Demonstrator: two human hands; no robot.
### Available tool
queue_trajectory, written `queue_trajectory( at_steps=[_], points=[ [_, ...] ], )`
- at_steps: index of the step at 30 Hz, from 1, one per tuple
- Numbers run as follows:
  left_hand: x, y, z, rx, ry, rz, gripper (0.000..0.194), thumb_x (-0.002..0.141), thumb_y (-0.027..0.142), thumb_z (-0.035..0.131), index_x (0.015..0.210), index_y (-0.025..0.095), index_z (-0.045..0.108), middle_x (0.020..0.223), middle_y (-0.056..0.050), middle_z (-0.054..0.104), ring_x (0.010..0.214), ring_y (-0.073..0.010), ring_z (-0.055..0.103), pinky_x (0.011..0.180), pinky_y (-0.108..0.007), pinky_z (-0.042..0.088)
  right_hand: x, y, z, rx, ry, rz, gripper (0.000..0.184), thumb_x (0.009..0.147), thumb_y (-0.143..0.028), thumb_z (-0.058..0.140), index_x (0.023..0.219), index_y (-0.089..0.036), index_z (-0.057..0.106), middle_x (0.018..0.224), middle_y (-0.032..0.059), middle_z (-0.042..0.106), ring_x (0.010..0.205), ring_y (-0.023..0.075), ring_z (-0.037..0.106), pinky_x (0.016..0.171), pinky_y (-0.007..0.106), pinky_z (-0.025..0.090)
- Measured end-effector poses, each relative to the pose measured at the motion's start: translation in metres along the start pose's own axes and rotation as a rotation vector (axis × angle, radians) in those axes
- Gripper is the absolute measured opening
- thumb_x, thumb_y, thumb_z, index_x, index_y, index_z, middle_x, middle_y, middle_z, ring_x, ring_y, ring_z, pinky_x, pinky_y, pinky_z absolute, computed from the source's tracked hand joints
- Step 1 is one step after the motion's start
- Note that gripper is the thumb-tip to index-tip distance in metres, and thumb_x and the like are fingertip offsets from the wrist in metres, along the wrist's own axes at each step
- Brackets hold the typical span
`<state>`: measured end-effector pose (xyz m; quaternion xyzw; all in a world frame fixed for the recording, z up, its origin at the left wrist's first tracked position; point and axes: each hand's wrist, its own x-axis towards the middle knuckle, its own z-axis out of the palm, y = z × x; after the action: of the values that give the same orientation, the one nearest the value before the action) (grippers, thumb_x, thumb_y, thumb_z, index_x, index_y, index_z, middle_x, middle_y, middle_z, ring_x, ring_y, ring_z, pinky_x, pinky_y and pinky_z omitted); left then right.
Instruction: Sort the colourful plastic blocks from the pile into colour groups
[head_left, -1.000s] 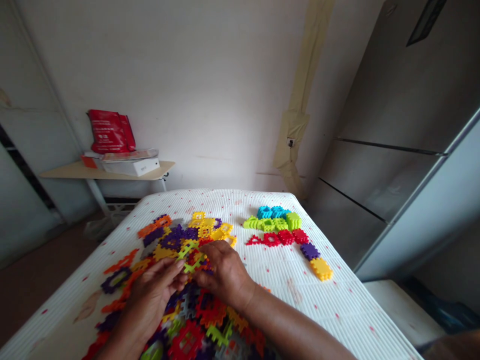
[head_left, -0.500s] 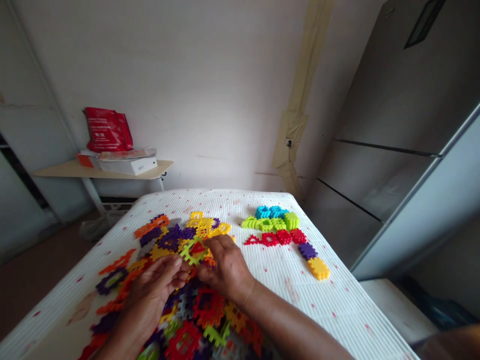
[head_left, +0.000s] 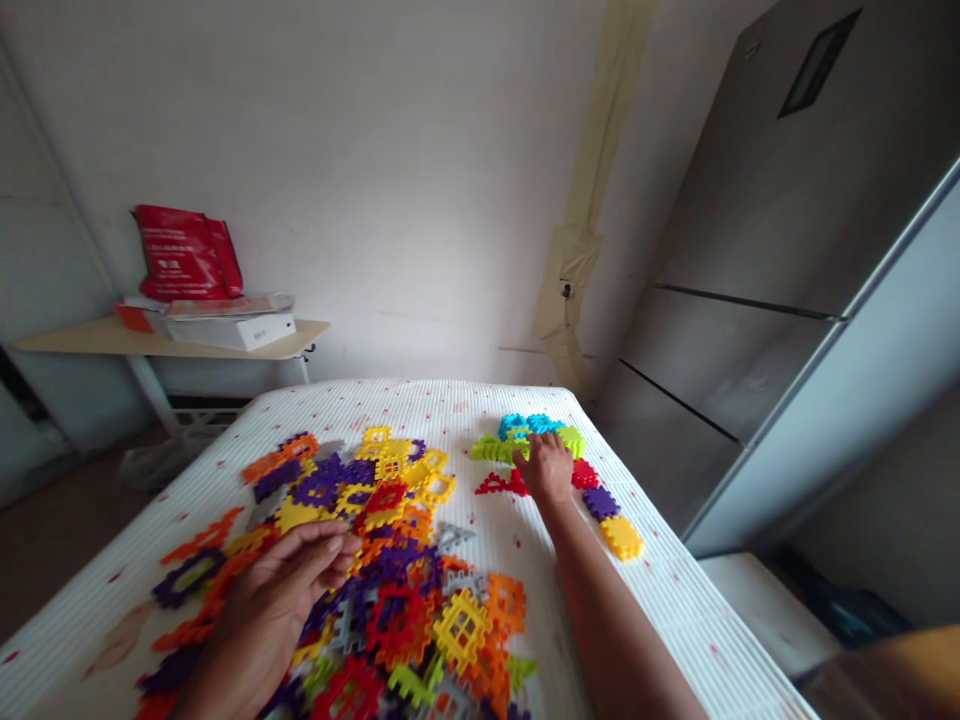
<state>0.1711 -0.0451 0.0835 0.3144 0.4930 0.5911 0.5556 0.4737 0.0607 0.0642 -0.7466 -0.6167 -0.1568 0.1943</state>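
Note:
My left hand (head_left: 289, 580) hovers over the left part of a pile of notched plastic building pieces. Its fingers are curled together against the thumb, and nothing shows between them. Beneath and beside it lie a yellow piece (head_left: 298, 513), purple pieces (head_left: 319, 488) and a red piece (head_left: 397, 620). My right hand (head_left: 549, 468) is across the table at the lime-green building pieces (head_left: 491, 449), its fingers bent down onto them. The hand partly hides these and the red row (head_left: 491, 484). Blue pieces (head_left: 514, 425) stand just behind.
A purple stack (head_left: 600, 503) and a yellow stack (head_left: 622, 537) sit near the table's right edge. A side table (head_left: 82, 343) at the left bears a white box (head_left: 240, 331) and a red bag (head_left: 187, 255). A refrigerator (head_left: 720, 300) stands at the right.
My right hand has moved from the pile to the lime-green stacks, away from my left hand. The lime-green piece between my hands has left the pile. My view has shifted slightly right.

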Motion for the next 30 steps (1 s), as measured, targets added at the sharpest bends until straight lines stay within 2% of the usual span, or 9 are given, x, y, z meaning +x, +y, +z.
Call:
queue_trajectory(
  at_steps=[7,30],
  points=[
    [0.000,0.001,0.001,0.002,0.021,-0.009,0.040,0.042,0.033,0.085,0.073,0.016,0.068,0.073,-0.005,0.070,0.067,-0.0154,0.061,0.061,-0.023,0.048,-0.002,-0.003,0.006,-0.077,-0.029,0.024,0.026,0.083,-0.035,0.052,0.096,-0.016,0.065,0.095,0.0127,0.062,0.093,0.0257,0.054,0.073,0.035,0.036],
    [0.003,-0.004,-0.003,-0.009,0.003,-0.001,0.040,0.045,0.033,0.084,0.076,0.016,0.066,0.074,-0.004,0.070,0.068,-0.0143,0.061,0.062,-0.022,0.048,-0.003,-0.004,0.017,-0.058,-0.023,-0.005,0.024,0.082,-0.034,0.052,0.091,-0.015,0.065,0.095,0.0131,0.063,0.093,0.0266,0.053,0.069,0.034,0.037]
  ],
)
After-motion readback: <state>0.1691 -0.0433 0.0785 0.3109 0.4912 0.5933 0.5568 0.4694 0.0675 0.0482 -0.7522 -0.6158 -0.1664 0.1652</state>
